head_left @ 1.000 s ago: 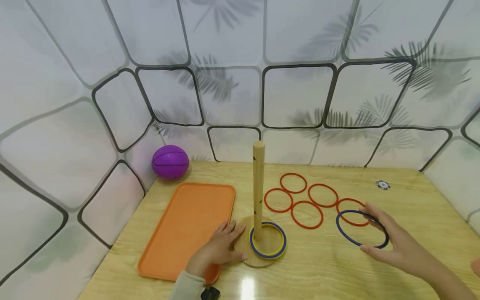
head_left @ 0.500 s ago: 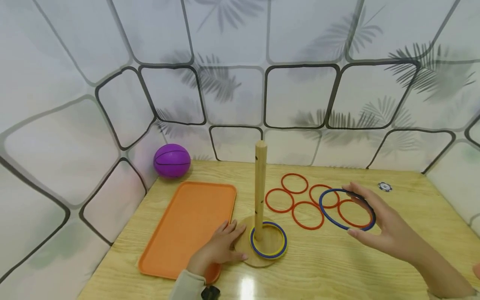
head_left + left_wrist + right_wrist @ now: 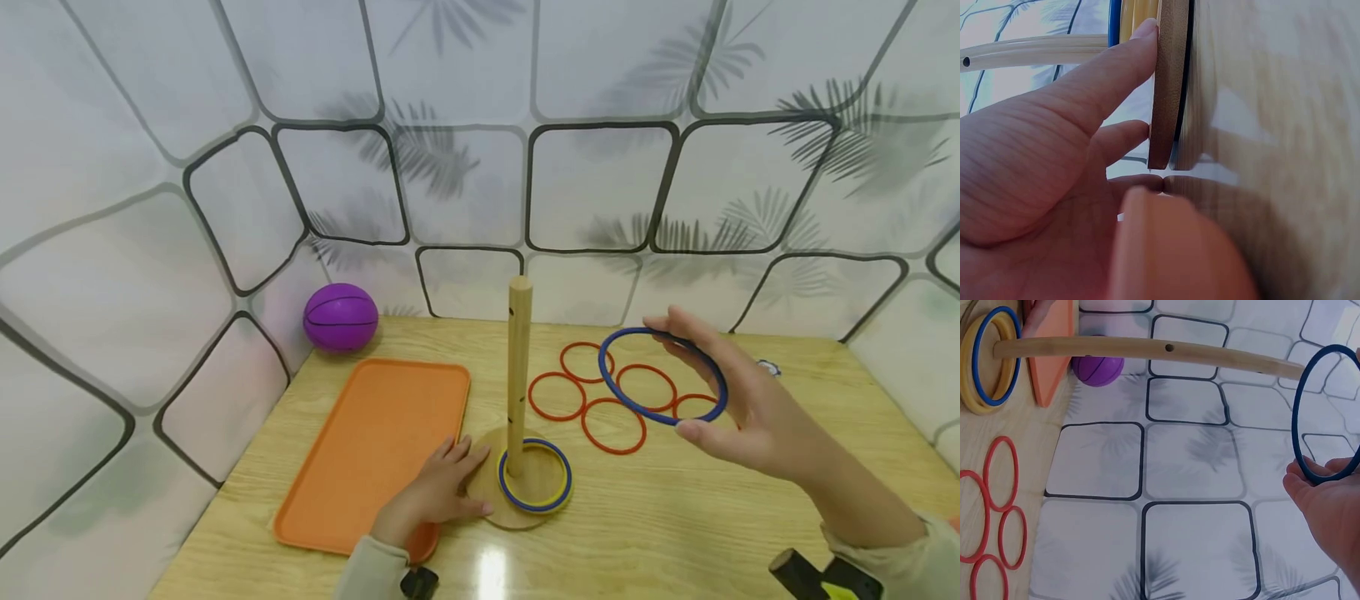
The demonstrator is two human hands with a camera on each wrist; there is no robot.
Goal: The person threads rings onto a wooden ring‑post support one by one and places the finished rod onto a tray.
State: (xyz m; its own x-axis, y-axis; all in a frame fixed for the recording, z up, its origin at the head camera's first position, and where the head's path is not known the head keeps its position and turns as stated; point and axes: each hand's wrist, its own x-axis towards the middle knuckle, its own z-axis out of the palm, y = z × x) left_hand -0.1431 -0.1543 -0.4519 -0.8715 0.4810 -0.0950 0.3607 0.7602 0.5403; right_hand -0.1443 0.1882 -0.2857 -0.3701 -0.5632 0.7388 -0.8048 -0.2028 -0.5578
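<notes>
My left hand (image 3: 431, 492) rests on the edge of a round wooden base (image 3: 510, 520), its fingers spread and nearly straight. From that base rises an upright wooden peg (image 3: 517, 367). A blue ring (image 3: 569, 481) lies over yellow (image 3: 1137, 22) around the peg's foot. In the left wrist view, the thumb touches the base's top and other fingertips meet its rim. My right hand (image 3: 757, 417) pinches another blue ring (image 3: 1296, 419) between thumb and fingers. That ring is tilted in the air, right of the peg and apart from it.
Several red rings (image 3: 614, 452) lie flat on the wooden table (image 3: 675, 533) right of the peg. An orange tray (image 3: 367, 450) lies left, partly under my left forearm. Behind it sits a purple ball (image 3: 341, 317). A chip (image 3: 769, 367) lies at the back right, partly hidden.
My right hand has lifted the blue ring up and leftward, toward the peg. My left hand has stayed on the base.
</notes>
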